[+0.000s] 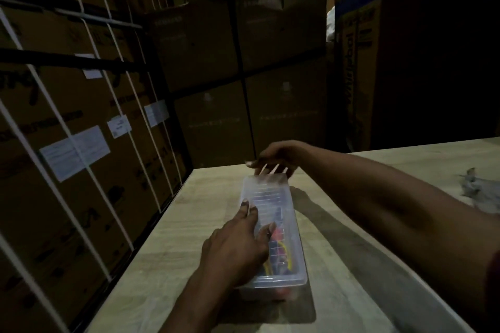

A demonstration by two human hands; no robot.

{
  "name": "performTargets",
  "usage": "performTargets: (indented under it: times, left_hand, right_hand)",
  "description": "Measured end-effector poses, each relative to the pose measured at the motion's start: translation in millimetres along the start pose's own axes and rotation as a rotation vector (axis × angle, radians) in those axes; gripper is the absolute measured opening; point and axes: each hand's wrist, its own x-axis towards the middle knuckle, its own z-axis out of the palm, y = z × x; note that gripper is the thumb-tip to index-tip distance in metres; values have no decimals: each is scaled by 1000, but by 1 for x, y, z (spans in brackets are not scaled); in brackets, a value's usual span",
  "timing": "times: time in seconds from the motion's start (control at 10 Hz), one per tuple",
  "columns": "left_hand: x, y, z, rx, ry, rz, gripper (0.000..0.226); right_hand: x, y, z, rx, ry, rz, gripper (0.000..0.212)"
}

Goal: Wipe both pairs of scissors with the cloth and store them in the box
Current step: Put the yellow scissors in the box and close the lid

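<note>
Stacked cartons [216, 62] wall a pale wooden table [167, 238]; both hands, left hand [238, 249] and right hand [276, 157], rest open-fingered on the clear box [295, 227].

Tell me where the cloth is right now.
The cloth lies crumpled at the far right edge of the table, beyond the right forearm, well apart from the box.

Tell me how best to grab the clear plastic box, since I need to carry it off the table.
Grip the clear plastic box across its narrow width, one hand on each long side, coming from above. It is long, slim and lying flat, with its lid already on.
</note>
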Motion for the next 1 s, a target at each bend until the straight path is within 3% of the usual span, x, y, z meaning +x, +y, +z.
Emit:
performTargets:
  times: [0.3, 0.4, 0.5, 0.6, 0.7, 0.8, 1.0]
  left_hand:
    - [7, 0, 2, 28, -29, -23, 75]
    - [7, 0, 3, 45, -31, -12, 75]
    - [6, 0, 2, 36, -20, -17, 74]
    - [10, -2, 7, 22, 3, -5, 72]
    - [4, -3, 11, -56, 53, 18, 68]
    - [-4, -3, 6, -96, 148, 40, 66]
    - [-6, 0, -9, 147, 225, 105, 65]
  right_hand:
    - [31, -27, 18, -196, -60, -44, 29]
    - [21, -24, 26, -261, -10, -114, 41]
    - [6, 8, 37, -184, 262, -310, 51]
    - [-6, 47, 52, -97, 509, -336, 52]
    - [-20, 57, 61, -343, 758, -290, 34]
    - [-49, 54, 75, -279, 914, -328, 28]
    - [-138, 117, 84, -240, 831, -328, 35]
